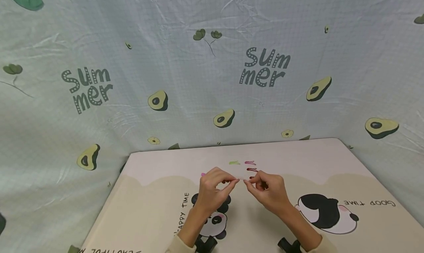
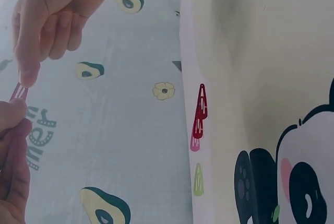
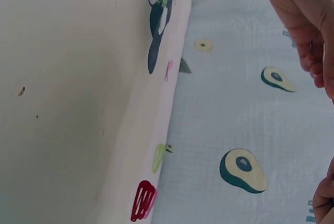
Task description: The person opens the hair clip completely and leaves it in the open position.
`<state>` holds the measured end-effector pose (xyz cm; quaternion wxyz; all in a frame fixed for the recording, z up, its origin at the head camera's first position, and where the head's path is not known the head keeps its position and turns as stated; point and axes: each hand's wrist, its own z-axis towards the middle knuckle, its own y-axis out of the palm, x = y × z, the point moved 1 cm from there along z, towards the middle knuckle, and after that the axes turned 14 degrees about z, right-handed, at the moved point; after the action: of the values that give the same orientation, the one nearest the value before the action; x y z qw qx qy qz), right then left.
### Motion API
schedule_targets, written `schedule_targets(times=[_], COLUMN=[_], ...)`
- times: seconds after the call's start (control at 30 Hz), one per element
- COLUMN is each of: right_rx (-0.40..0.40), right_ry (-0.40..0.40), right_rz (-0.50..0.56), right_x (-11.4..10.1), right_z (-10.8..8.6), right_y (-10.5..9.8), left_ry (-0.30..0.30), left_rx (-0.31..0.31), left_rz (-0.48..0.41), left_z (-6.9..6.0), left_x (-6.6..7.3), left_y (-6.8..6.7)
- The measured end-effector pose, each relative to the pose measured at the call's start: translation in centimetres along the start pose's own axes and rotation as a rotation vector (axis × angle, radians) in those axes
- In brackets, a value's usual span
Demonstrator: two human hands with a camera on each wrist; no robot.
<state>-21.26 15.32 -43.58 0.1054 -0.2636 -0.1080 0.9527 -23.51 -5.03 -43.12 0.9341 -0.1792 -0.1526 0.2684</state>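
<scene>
A pink snap hair clip (image 2: 19, 92) is held up between the two hands. My left hand (image 1: 212, 188) pinches one end with thumb and forefinger. At the other end, the fingertips of my right hand (image 1: 271, 190) pinch the clip; its remaining fingers are curled. In the head view the clip is mostly hidden by fingertips. Beyond the hands lie a light green hair clip (image 1: 234, 162), a pink hair clip (image 1: 250, 162) and red hair clips (image 1: 251, 169), one partly behind the right hand. Another pink item (image 1: 203, 174) shows past the left hand, its shape mostly covered.
The table (image 1: 142, 201) has a beige and pale pink cover printed with a panda (image 1: 213, 225) and a black-and-white animal (image 1: 326, 214). A hanging cloth (image 1: 185, 72) with avocado prints rises behind its far edge. Black wrist mounts (image 1: 206, 244) sit near both wrists.
</scene>
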Motion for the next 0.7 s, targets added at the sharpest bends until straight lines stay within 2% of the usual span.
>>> schedule_targets(times=[0.17, 0.4, 0.7], right_rx=[-0.026, -0.070, -0.072], right_ry=[-0.002, 0.000, 0.058], right_rz=[-0.033, -0.067, -0.118], right_x=[0.2, 0.9, 0.8], right_z=[0.0, -0.1, 0.3], right_y=[-0.1, -0.1, 0.0], left_ry=[-0.005, -0.057, -0.095], left_rx=[-0.022, -0.067, -0.054], left_rz=[-0.013, -0.013, 0.043], left_z=[-0.1, -0.3, -0.1], left_x=[-0.2, -0.4, -1.2], left_y=[-0.1, -0.2, -0.1])
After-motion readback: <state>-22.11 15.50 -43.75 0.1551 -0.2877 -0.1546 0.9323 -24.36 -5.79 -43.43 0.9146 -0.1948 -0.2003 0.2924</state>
